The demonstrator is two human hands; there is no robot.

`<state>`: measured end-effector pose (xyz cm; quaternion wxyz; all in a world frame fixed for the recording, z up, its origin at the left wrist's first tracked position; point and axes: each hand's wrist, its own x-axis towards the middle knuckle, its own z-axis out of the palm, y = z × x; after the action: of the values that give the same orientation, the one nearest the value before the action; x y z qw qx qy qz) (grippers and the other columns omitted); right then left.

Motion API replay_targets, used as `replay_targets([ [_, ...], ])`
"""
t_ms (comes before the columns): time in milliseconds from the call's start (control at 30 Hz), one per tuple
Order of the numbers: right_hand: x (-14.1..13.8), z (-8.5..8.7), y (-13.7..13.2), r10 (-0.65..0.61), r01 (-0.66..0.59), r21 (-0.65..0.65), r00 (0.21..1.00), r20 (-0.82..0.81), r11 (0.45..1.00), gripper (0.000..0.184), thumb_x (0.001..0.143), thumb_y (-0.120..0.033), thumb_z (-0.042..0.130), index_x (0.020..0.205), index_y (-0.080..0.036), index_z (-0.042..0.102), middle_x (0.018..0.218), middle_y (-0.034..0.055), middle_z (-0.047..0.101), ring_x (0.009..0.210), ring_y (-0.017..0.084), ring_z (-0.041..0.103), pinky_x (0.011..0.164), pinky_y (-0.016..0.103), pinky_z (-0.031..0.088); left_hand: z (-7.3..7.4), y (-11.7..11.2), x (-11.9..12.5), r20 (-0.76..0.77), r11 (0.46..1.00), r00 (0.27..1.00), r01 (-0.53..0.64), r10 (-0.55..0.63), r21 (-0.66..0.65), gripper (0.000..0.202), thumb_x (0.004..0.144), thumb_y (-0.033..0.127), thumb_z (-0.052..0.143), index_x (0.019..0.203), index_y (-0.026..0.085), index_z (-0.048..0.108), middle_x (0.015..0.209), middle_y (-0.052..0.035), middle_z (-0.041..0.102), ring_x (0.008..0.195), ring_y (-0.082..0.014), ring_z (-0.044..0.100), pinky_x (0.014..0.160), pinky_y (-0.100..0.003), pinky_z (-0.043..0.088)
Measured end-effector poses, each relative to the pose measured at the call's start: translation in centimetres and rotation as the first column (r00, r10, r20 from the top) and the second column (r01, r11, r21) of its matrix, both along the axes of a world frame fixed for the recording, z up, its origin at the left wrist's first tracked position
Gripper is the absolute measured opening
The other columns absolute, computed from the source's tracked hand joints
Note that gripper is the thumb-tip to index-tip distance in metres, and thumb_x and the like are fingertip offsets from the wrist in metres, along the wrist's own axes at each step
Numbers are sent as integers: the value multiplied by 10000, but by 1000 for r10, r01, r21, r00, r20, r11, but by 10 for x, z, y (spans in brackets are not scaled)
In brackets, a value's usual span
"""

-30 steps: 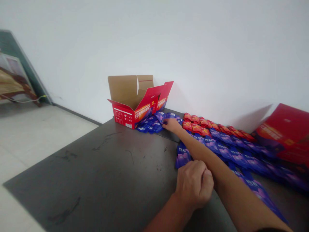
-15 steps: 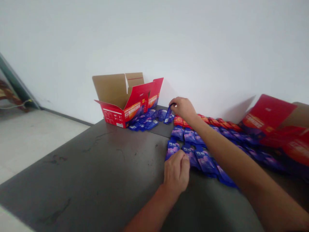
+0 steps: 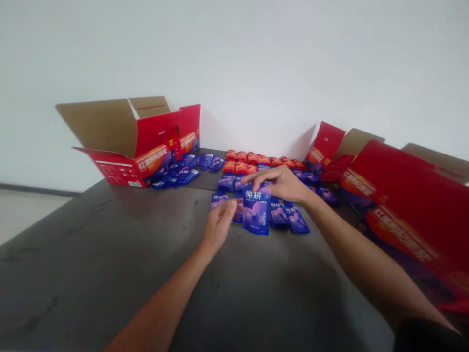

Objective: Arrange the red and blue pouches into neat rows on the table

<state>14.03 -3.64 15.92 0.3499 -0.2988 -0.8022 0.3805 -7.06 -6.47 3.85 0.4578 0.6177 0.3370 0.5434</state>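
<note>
My right hand [image 3: 284, 184] pinches the top edge of a blue sachet [image 3: 256, 211] and holds it upright above the dark table [image 3: 110, 244]. My left hand [image 3: 219, 225] hovers just left of that sachet with fingers loosely curled near its side; whether it touches is unclear. Behind the sachet, rows of blue sachets [image 3: 289, 216] lie flat, with red sachets [image 3: 244, 163] further back by the wall.
An open red carton [image 3: 132, 146] stands at the back left with loose blue sachets [image 3: 183, 171] spilled in front of it. More red cartons [image 3: 395, 200] crowd the right side. A white wall closes the back; pale floor shows at the left.
My right hand has drawn back from the pile by the left carton, carrying one blue sachet toward me. My left hand has lifted and opened slightly beside it. The view has swung right.
</note>
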Motion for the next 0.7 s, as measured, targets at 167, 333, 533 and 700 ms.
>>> replay_targets([
  [167,1,-34,-6,-137,129,-102,987,-79,986,417,699,-599,819,840,-208,794,1168,91,737,1162,297,649,1005,455,504,8,-12,8,-69,993,991,115,-116,-15,391,916,493,601,697,175,659,658,5,586,623,-143,497,589,-251,376],
  [333,-3,-59,-26,-507,443,-300,841,-187,845,566,856,-644,646,1299,-291,667,1083,46,743,911,196,697,752,326,597,6,-8,9,-52,998,999,5,-8,-62,346,891,492,635,748,182,694,683,10,598,652,-145,504,600,-238,383],
  [533,6,-88,-74,-450,370,-463,890,-70,805,458,795,-575,760,1035,-185,765,840,53,729,740,143,677,581,212,540,-3,-7,11,-33,998,999,-22,20,-56,305,903,459,644,793,184,716,709,23,611,675,-130,520,649,-230,416],
  [700,12,-96,-89,-489,412,-448,869,-69,794,407,755,-544,794,916,-172,752,740,16,686,653,116,614,517,196,487,-7,-13,17,-88,997,995,43,-49,-67,302,877,457,675,779,175,723,739,10,662,688,-141,574,657,-240,462],
])
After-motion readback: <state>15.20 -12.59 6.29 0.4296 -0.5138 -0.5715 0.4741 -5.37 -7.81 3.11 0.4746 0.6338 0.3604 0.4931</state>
